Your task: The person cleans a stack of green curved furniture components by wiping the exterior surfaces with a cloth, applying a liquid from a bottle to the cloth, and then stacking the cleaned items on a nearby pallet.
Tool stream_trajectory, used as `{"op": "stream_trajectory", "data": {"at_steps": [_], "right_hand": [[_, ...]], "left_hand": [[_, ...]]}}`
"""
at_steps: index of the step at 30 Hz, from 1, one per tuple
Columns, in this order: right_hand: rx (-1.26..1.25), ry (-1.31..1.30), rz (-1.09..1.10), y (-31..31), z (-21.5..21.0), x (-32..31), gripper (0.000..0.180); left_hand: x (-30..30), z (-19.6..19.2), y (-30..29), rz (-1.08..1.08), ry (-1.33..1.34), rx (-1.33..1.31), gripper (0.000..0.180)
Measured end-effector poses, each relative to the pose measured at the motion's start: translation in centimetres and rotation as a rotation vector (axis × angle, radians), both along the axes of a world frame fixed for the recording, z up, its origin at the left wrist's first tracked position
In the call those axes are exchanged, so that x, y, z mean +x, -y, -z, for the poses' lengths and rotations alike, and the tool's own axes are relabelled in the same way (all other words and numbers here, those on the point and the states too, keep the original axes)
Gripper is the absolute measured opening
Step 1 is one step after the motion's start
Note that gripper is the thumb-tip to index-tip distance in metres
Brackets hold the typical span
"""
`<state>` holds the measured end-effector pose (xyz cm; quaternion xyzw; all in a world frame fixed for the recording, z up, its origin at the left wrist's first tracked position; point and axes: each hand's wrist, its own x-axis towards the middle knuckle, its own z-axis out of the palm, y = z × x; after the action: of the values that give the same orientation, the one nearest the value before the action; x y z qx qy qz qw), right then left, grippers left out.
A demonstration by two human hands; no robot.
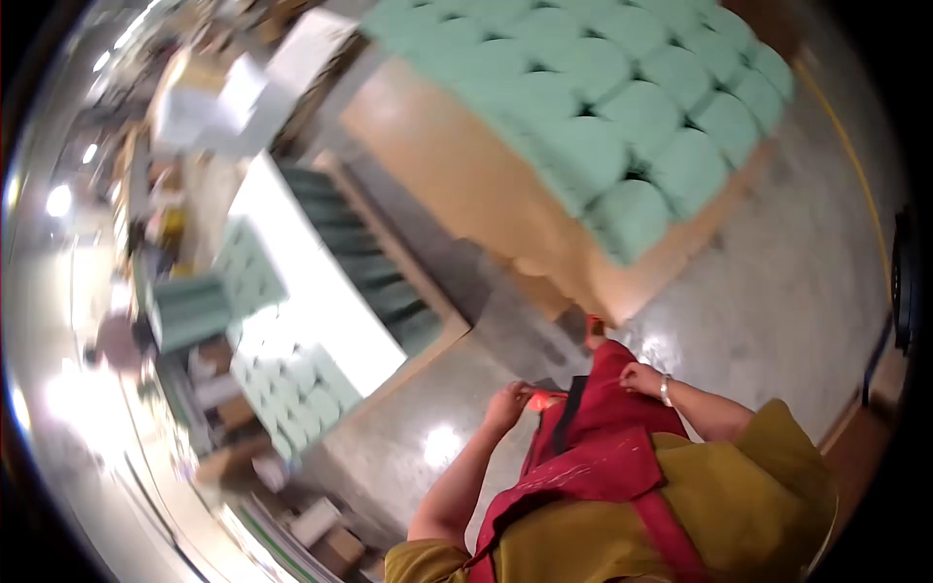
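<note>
My left hand [507,406] is out to the side of my red apron [573,471], its fingers drawn together in a pinch. A small orange-red thing [547,399] shows by its fingertips; whether the hand holds it or it lies behind, I cannot tell. Beside it a dark strip [568,416] runs down the apron. My right hand [641,378], with a bracelet at the wrist, is curled against the red cloth over my leg, and anything inside its fingers is hidden. Ahead lies a large green tufted panel [641,126] with deep dimples, on a brown board [466,155].
To the left stands a white-topped piece [321,253] with green pleated cloth and a wooden edge. Smaller green tufted panels [301,389] lie beyond it. White wrapped blocks [224,102] are at the upper left. A yellow line [844,131] crosses the grey floor [777,262] at right.
</note>
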<state>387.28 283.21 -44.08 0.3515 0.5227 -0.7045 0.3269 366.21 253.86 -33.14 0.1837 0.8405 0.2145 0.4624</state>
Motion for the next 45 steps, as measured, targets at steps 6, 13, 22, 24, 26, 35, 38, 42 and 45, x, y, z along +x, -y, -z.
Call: {"op": "stream_trajectory", "data": {"at_steps": [6, 13, 22, 24, 26, 35, 38, 42, 45], "right_hand": [[0.144, 0.037, -0.293, 4.3, -2.1, -2.4, 0.009], [0.516, -0.312, -0.969, 19.7, 0.0, -4.1, 0.016], [0.274, -0.328, -0.988, 44.2, -7.3, -14.4, 0.012], [0.333, -0.344, -1.072, 46.4, -6.6, -16.1, 0.01], [0.409, -0.263, -1.113, 48.0, -5.4, -17.8, 0.008], [0.646, -0.84, -1.507, 70.2, -4.9, -30.1, 0.017], [0.354, -0.694, -1.243, 81.9, -6.1, -32.6, 0.01], [0.169, -0.509, -1.204, 94.8, -9.2, -30.5, 0.008], [0.243, -0.519, -1.317, 99.7, -10.3, -26.7, 0.009]], "left_hand": [[2.0, -23.1, 3.8, -0.627, 0.483, 0.798, 0.022], [12.6, -44.3, 21.8, -0.121, -0.038, 1.992, 0.022], [17.1, -47.7, 36.2, -0.084, -0.585, 1.945, 0.019], [16.1, -47.6, 38.9, -0.19, -0.695, 1.993, 0.02], [14.6, -47.6, 42.0, -0.331, -0.739, 2.04, 0.023], [10.5, -48.4, 62.0, -0.33, -0.714, 1.638, 0.011], [10.5, -48.2, 67.1, -0.364, -0.807, 1.539, 0.008], [12.5, -46.1, 74.0, -0.431, -0.697, 1.542, 0.01], [15.1, -44.4, 79.6, -0.431, -0.636, 1.524, 0.01]]}}
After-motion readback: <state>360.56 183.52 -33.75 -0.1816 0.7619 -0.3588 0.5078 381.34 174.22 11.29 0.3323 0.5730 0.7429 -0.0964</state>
